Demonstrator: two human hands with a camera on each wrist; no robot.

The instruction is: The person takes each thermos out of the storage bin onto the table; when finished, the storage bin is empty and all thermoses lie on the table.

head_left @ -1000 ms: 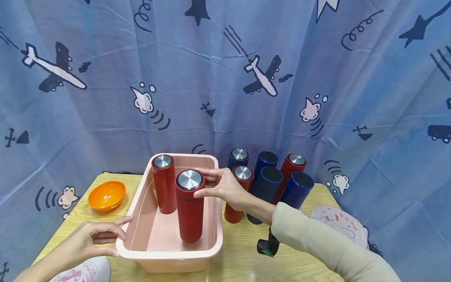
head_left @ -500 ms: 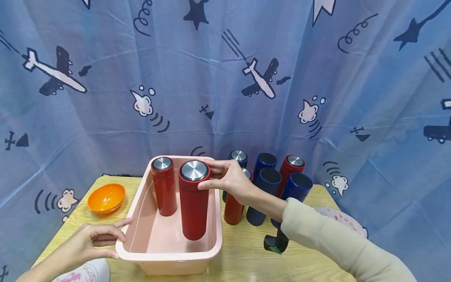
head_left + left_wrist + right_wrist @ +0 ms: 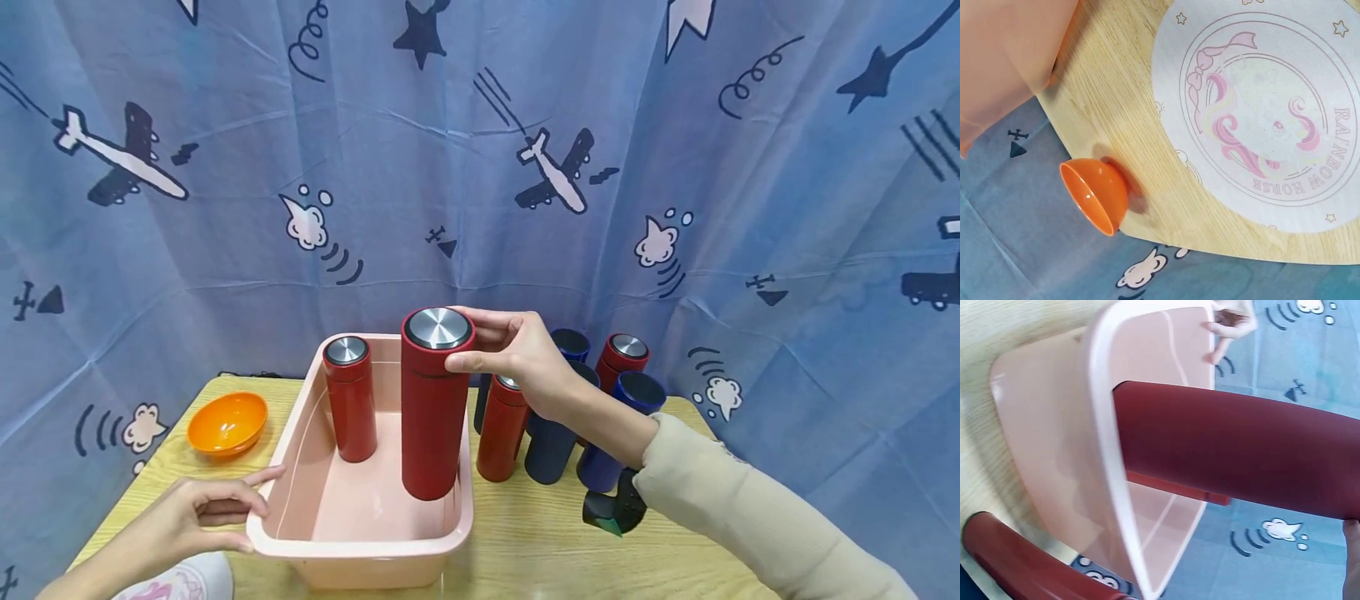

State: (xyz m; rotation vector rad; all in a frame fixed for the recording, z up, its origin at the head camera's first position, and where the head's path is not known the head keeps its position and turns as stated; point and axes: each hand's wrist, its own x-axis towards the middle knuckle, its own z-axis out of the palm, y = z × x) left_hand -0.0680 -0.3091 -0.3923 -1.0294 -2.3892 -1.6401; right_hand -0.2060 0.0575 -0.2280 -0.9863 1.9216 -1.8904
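My right hand grips a red thermos bottle around its top, just below the silver lid. The bottle hangs upright over the right side of a pink plastic tub, its base lower than the rim in the head view. The right wrist view has the held bottle crossing the tub's rim. A second red thermos stands inside the tub at the back left. My left hand pinches the tub's near-left rim between thumb and fingers.
Right of the tub stand several thermoses, including a red one, a dark blue one and a blue one. An orange bowl sits to the left. A white round mat with a pink print lies near my left arm.
My right hand has lifted the red thermos and carried it to the right, towards the tub's right rim. The left hand has stayed on the tub's rim.
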